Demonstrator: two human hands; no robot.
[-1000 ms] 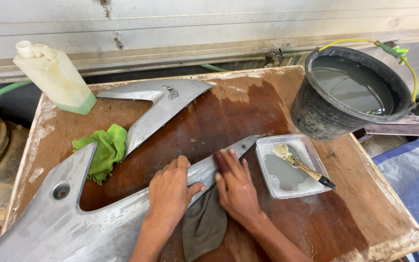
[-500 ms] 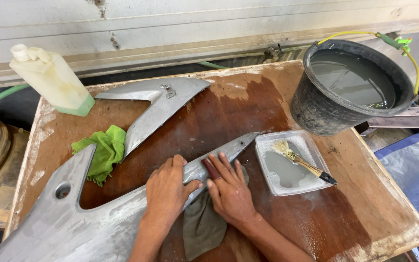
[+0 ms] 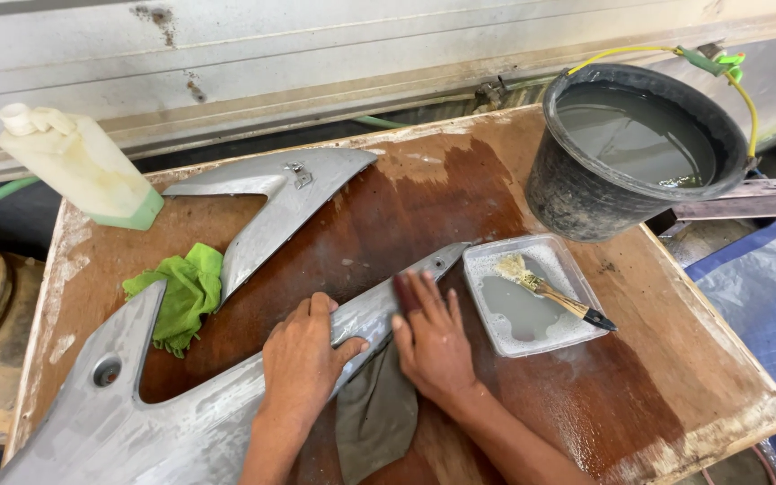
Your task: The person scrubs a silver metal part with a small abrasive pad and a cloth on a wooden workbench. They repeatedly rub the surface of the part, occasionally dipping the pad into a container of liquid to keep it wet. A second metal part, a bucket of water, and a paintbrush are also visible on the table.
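A person's two bare hands press on a long, grey, V-shaped body panel (image 3: 253,377) lying across a wet wooden tabletop (image 3: 675,395). The left hand (image 3: 303,355) lies flat on the panel's lower arm, fingers together and thumb spread, its grip closed on nothing. The right hand (image 3: 433,337), just beside it, presses a small dark reddish pad (image 3: 403,292) against the panel's narrow end with fingers spread flat. A grey cloth (image 3: 374,418) lies under the panel, between and below both hands. Just right of the right hand sits a shallow white tray (image 3: 487,269) of grey water holding a brush (image 3: 550,292). Beyond it stands a black bucket (image 3: 577,193) of water. Left of the left hand lie a green rag (image 3: 181,292) and, farther off, a pale plastic bottle (image 3: 78,166).
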